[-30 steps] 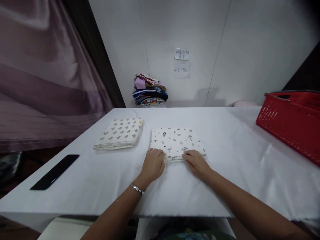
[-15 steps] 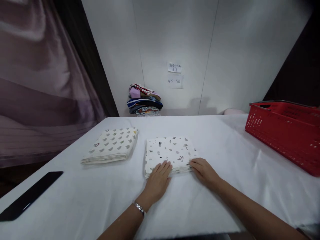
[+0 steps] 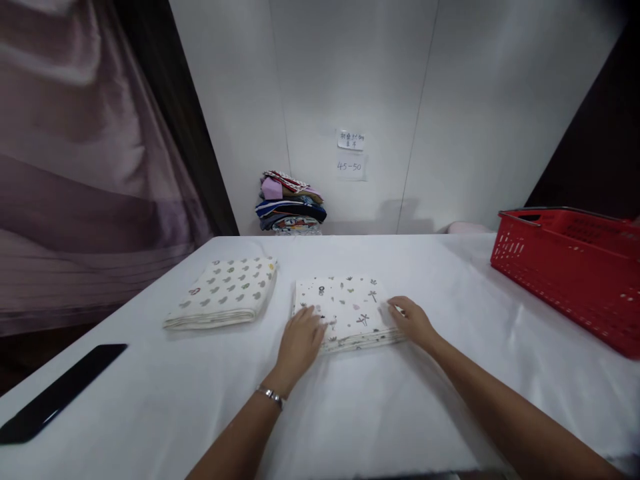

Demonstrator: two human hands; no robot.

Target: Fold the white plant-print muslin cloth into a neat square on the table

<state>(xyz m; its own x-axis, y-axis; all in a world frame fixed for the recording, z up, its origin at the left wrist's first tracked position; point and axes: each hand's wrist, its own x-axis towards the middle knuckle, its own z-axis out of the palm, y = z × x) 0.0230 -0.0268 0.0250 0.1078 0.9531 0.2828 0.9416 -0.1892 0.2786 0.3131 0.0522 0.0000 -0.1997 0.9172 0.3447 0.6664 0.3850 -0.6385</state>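
Observation:
A folded white cloth (image 3: 347, 307) printed with small palm trees and leaves lies in front of me, its layered edge facing me. My left hand (image 3: 301, 339) rests on its near left corner, fingers extended. At the right side of the cloth is my right hand (image 3: 411, 320), fingers slightly bent and apart, the tips at the cloth's edge. To the left lies a second folded white cloth (image 3: 227, 290), with grey prints in rows; neither hand touches it.
The table (image 3: 370, 413) has a white cover. A red plastic basket (image 3: 570, 273) stands at the right, and a flat black object (image 3: 63, 393) lies at the left. Beyond the far edge is a stack of folded fabrics (image 3: 291, 207) near the wall, under paper signs (image 3: 351, 167).
My left hand has slid left and a little away from me, to the cloth's left corner. My right hand has moved slightly up along the right edge.

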